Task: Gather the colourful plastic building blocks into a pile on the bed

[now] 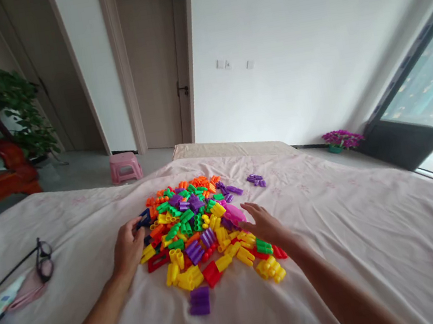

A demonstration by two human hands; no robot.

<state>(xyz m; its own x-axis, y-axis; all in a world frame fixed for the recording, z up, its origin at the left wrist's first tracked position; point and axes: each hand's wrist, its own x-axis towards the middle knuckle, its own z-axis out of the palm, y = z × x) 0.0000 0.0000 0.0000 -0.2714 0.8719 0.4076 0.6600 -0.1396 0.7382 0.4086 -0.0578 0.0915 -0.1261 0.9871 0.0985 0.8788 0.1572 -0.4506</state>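
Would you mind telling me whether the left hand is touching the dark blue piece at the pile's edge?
Touching. The head view shows the left hand with its fingertips closed on the dark blue piece beside the block pile.

my left hand (128, 248): at the left edge of the pile, fingers on a dark blue piece (144, 219)
my right hand (264, 223): spread flat, centre frame, beside a pink piece (233, 214)
pile of blocks (197, 225): mid-frame, on the bedsheet (334, 231)
glasses (43, 259): left of frame
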